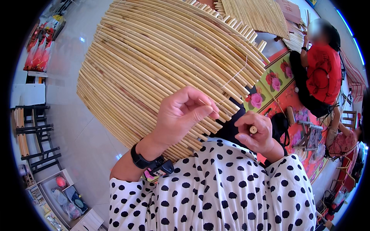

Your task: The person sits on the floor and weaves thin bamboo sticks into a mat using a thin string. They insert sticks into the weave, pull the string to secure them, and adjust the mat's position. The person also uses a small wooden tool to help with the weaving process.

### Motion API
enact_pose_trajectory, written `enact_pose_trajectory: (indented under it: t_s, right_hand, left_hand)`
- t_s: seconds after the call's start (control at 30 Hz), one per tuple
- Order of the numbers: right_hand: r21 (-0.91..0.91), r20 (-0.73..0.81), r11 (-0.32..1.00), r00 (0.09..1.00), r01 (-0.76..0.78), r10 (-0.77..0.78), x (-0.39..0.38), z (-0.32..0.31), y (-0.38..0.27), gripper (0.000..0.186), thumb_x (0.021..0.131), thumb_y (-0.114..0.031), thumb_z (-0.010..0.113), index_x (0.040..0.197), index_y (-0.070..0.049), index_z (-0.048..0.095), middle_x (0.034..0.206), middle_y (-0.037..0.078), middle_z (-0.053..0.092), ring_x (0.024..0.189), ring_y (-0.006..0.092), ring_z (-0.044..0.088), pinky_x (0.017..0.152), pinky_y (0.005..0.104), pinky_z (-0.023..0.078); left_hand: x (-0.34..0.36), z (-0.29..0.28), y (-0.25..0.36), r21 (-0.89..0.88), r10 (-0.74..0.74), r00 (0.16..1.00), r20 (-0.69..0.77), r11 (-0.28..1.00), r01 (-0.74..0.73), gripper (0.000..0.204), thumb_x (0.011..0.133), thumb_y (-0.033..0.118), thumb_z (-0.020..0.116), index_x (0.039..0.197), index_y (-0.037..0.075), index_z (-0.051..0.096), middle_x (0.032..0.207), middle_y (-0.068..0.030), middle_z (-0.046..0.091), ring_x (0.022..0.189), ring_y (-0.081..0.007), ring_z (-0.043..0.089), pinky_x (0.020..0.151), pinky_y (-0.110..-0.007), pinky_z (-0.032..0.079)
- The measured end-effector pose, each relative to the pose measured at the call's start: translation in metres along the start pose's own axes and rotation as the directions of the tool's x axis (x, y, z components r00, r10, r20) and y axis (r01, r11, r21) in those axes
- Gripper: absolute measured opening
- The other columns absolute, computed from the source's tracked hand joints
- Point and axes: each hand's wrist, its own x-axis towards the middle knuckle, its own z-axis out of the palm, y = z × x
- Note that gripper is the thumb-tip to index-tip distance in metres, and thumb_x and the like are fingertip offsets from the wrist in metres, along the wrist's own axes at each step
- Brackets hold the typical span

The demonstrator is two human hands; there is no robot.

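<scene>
A wide mat of pale bamboo rods (154, 57), joined with thin cord, lies across my lap with uneven rod ends along its right side. My left hand (189, 111) is over the mat near those ends, thumb and fingertips pinched on a thin cord (234, 75) that runs along them. To its right, beside the mat's edge, my right hand (256, 133) has its fingers curled round a short bamboo piece (253, 130), seen end-on; its length is hidden.
Two people (322, 73) (343, 138) sit at the right on floral floor mats (273, 79), near a folding stool (310, 134). Another bamboo mat (258, 17) lies at the top. Black folding racks (36, 140) and an open drawer unit (61, 192) stand at the left.
</scene>
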Motion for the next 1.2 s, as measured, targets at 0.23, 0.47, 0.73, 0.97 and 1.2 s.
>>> enact_pose_trajectory:
  t_s: [0.23,0.47,0.73,0.97,1.2]
  right_hand:
    - [-0.242,-0.187,0.956,0.959,0.165,-0.213,0.02,0.017,-0.014,0.022,0.068,-0.003,0.076,0.088,-0.006,0.066,0.077,0.004,0.06,0.06,0.0153,0.06,0.05,0.0271,0.048]
    - [-0.253,-0.31,0.967,0.947,0.005,-0.086,0.016,0.03,-0.011,0.018,0.07,-0.002,0.074,0.085,-0.006,0.066,0.075,0.004,0.059,0.059,0.0167,0.06,0.049,0.0276,0.048]
    - [-0.217,-0.324,0.976,0.943,0.0,-0.072,0.018,0.033,-0.01,0.016,0.07,0.0,0.073,0.082,-0.006,0.064,0.073,0.005,0.059,0.058,0.0165,0.059,0.049,0.0269,0.047]
    - [-0.206,-0.337,0.978,0.941,-0.044,-0.029,0.017,0.03,-0.012,0.016,0.069,0.003,0.072,0.08,-0.006,0.063,0.071,0.004,0.058,0.055,0.0154,0.056,0.049,0.0252,0.044]
    - [-0.214,-0.413,0.976,0.909,-0.038,-0.055,0.017,0.031,-0.01,0.016,0.068,0.003,0.072,0.078,-0.006,0.063,0.07,0.003,0.057,0.053,0.0131,0.053,0.047,0.0239,0.041]
  left_hand:
    - [-0.003,0.006,-0.013,0.15,-0.097,0.987,0.124,0.986,0.078,0.009,0.084,0.003,0.065,0.09,0.002,0.059,0.092,-0.0077,0.063,0.085,-0.0102,0.062,0.073,-0.024,0.053]
    - [-0.004,0.01,-0.014,0.052,-0.129,0.989,0.071,0.991,0.126,0.01,0.084,0.002,0.064,0.093,0.0,0.059,0.09,-0.0055,0.061,0.082,-0.009,0.062,0.07,-0.022,0.051]
    - [-0.003,0.007,-0.017,0.069,-0.079,0.993,0.086,0.995,0.073,0.009,0.086,0.003,0.062,0.094,0.001,0.059,0.092,-0.0054,0.061,0.082,-0.0093,0.061,0.073,-0.022,0.051]
    - [-0.002,0.01,-0.01,0.152,-0.059,0.997,0.058,0.987,0.05,0.007,0.089,0.005,0.058,0.093,-0.002,0.059,0.088,-0.0101,0.059,0.081,-0.017,0.061,0.072,-0.026,0.051]
    - [0.0,0.006,-0.011,0.395,0.061,0.998,0.005,0.917,-0.058,0.007,0.085,0.007,0.064,0.089,0.001,0.063,0.08,-0.0059,0.061,0.069,-0.01,0.058,0.061,-0.022,0.046]
